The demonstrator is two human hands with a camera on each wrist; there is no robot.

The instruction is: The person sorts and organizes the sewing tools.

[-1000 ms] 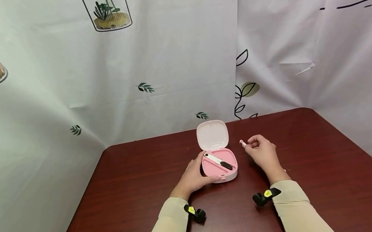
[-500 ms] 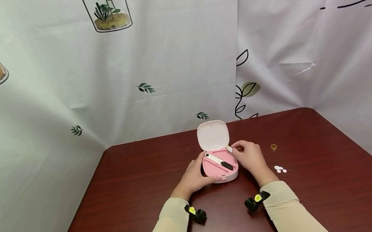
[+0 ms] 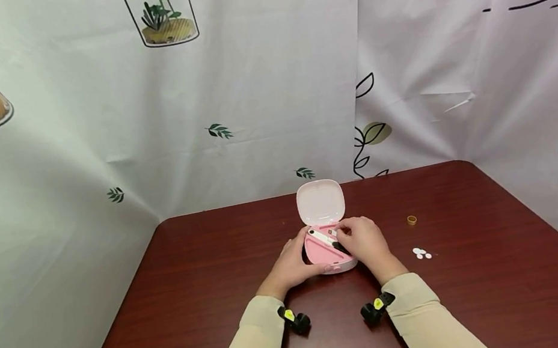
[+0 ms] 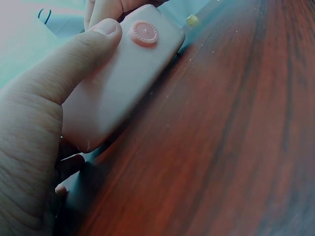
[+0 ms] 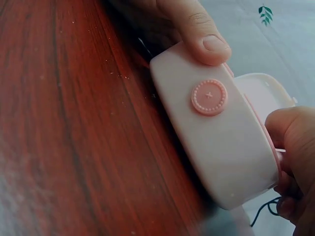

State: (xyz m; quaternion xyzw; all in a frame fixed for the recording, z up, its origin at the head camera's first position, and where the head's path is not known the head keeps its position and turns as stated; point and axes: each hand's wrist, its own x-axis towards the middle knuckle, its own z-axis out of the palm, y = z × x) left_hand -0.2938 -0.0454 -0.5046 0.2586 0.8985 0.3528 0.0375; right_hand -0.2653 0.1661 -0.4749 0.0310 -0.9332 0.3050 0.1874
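A small pink and white case stands on the table with its white lid raised. My left hand grips it from the left, thumb on the front wall beside the round pink button. Inside the case lies a white tool with a black end, slanting across the pink tray. My right hand reaches over the case's right side and pinches a small pale piece at the tray. In the right wrist view the right fingers are at the case's rim, and what they hold is mostly hidden.
On the dark red table, a gold ring lies right of the case. Several small white discs lie nearer, also on the right. A patterned white cloth hangs behind the table's far edge.
My right hand has moved left from beside the case to over its tray, carrying the small piece. The ring and white discs have come into view. The left hand keeps its place.
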